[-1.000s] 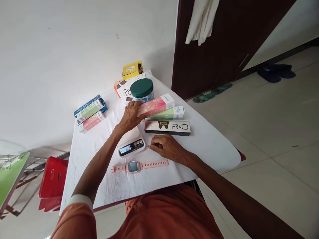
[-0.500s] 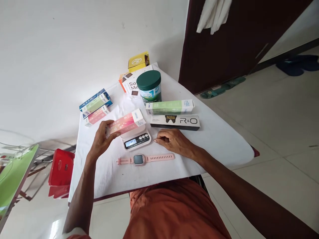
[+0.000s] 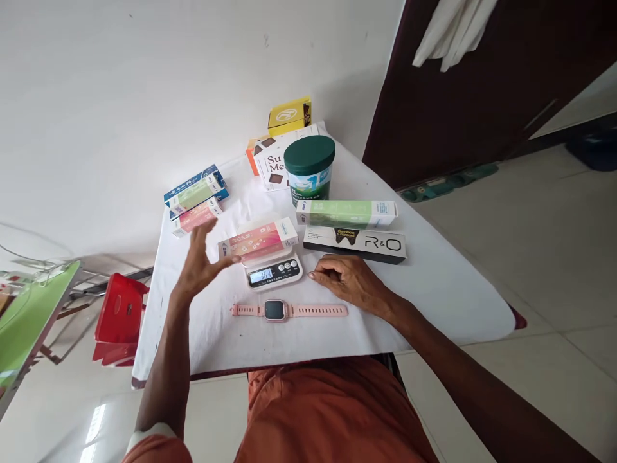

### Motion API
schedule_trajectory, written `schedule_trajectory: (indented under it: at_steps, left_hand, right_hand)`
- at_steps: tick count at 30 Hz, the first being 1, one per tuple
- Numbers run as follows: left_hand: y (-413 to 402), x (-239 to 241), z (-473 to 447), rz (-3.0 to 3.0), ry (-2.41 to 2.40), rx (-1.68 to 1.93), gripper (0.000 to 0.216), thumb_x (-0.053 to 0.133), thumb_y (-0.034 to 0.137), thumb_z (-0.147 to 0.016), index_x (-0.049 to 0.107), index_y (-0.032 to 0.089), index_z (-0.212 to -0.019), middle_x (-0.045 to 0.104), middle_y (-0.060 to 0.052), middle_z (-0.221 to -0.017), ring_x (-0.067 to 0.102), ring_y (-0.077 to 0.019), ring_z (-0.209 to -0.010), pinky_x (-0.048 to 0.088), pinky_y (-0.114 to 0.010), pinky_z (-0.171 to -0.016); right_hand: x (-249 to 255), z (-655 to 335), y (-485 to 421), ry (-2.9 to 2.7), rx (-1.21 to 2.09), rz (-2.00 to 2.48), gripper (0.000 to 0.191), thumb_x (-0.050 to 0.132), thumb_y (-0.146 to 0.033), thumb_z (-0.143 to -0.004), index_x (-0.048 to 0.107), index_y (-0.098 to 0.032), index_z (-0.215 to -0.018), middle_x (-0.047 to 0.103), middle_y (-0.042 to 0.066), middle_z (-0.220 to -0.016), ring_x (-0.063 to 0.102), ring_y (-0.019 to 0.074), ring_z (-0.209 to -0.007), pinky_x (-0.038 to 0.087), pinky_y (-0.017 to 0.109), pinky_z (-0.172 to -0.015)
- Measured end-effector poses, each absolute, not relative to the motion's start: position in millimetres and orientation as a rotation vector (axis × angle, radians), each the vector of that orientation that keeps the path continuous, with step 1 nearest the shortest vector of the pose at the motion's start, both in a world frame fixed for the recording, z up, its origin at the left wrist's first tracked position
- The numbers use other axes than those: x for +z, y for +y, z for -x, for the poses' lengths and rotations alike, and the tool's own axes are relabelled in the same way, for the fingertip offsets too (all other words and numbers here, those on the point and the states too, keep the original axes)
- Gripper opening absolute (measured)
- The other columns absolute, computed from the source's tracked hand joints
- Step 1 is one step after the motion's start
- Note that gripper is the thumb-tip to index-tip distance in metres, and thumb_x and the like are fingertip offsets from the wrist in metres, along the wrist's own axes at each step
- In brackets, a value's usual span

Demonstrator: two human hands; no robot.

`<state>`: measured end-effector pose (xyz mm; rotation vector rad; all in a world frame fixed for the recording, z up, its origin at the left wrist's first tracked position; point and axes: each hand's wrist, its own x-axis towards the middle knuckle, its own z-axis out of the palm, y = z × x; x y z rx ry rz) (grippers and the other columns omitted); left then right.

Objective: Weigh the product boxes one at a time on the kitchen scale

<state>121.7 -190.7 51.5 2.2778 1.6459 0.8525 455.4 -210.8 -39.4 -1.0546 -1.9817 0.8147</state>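
A pink toothpaste box (image 3: pixel 259 239) lies on top of a small white digital scale (image 3: pixel 274 272); the scale's lit display shows digits and several round buttons sit beside it. My left hand (image 3: pixel 200 260) is just left of the box, thumb and fingers spread wide, holding nothing. Its thumb tip is close to the box's near left corner. My right hand (image 3: pixel 349 280) rests on the cloth right of the scale, fingers curled in and nothing visible in them. In front of the scale a pink-strapped smartwatch (image 3: pixel 275 310) is stretched out flat.
A green box (image 3: pixel 347 213) and a black-and-white box (image 3: pixel 354 243) lie at the right. Behind them stand a green-lidded tub (image 3: pixel 309 170), a white box (image 3: pixel 272 161) and a yellow box (image 3: pixel 290 116). Stacked blue and green boxes (image 3: pixel 196 193) and another pink box (image 3: pixel 197 217) lie back left.
My left hand has let go of the pink toothpaste box and drawn back left, opening its fingers. The box now rests on the scale. My right hand keeps its place; the view has shifted slightly.
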Motion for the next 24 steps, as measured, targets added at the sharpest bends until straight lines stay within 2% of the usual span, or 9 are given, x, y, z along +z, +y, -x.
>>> schedule_trajectory:
  at_steps: [4, 7, 12, 16, 19, 24]
  left_hand:
    - [-197.5, 78.2, -114.3, -2.237, 1.716, 1.041, 0.085, 0.075, 0.065, -0.082, 0.042, 0.029, -0.152, 0.049, -0.015, -0.151, 0.052, -0.034, -0.138, 0.044, -0.054, -0.113]
    - [-198.5, 79.4, -123.9, -2.299, 1.691, 1.031, 0.087, 0.077, 0.064, -0.08, 0.042, 0.028, -0.151, 0.05, -0.015, -0.149, 0.052, -0.0342, -0.138, 0.044, -0.053, -0.113]
    - [-191.8, 48.9, -152.5, -2.425, 1.616, 0.664, 0.074, 0.075, 0.06, -0.084, 0.048, 0.027, -0.145, 0.057, -0.014, -0.14, 0.052, -0.034, -0.133, 0.043, -0.054, -0.112]
    - [-186.6, 30.7, -163.0, -2.475, 1.626, 0.496, 0.052, 0.07, 0.046, -0.092, 0.053, 0.026, -0.137, 0.065, -0.011, -0.125, 0.057, -0.031, -0.12, 0.043, -0.052, -0.107]
    - [-183.1, 32.2, -154.0, -2.465, 1.63, 0.556, 0.043, 0.067, 0.044, -0.095, 0.056, 0.025, -0.132, 0.066, -0.01, -0.121, 0.059, -0.0292, -0.115, 0.045, -0.047, -0.102]
    - [-153.0, 52.8, -104.4, -2.456, 1.873, 0.751, 0.051, 0.068, 0.05, -0.092, 0.056, 0.023, -0.134, 0.064, -0.013, -0.126, 0.058, -0.0312, -0.116, 0.046, -0.045, -0.099]
  right_hand:
    - [-37.6, -455.7, -212.1, -1.988, 0.816, 1.06, 0.034, 0.057, -0.042, -0.096, 0.059, -0.021, -0.069, 0.058, 0.0, -0.065, 0.052, 0.0136, -0.059, 0.039, 0.027, -0.058]
    - [-37.0, -455.6, -212.6, -1.993, 0.816, 1.055, 0.035, 0.057, -0.042, -0.096, 0.058, -0.021, -0.068, 0.058, 0.0, -0.065, 0.052, 0.0136, -0.059, 0.039, 0.027, -0.058]
    - [-37.9, -455.1, -211.9, -1.994, 0.807, 1.05, 0.036, 0.057, -0.042, -0.096, 0.057, -0.022, -0.066, 0.055, -0.001, -0.063, 0.048, 0.013, -0.056, 0.038, 0.028, -0.057]
    - [-37.0, -455.1, -212.1, -2.003, 0.812, 1.065, 0.036, 0.056, -0.043, -0.097, 0.058, -0.022, -0.067, 0.055, -0.001, -0.064, 0.049, 0.0136, -0.057, 0.038, 0.028, -0.057]
    - [-36.6, -455.0, -212.5, -2.009, 0.814, 1.068, 0.037, 0.056, -0.043, -0.098, 0.059, -0.022, -0.068, 0.057, -0.001, -0.065, 0.05, 0.0135, -0.057, 0.039, 0.028, -0.058]
    - [-39.0, -454.8, -212.0, -2.006, 0.824, 1.063, 0.034, 0.057, -0.041, -0.097, 0.06, -0.021, -0.07, 0.063, 0.001, -0.069, 0.054, 0.0143, -0.06, 0.041, 0.028, -0.059]
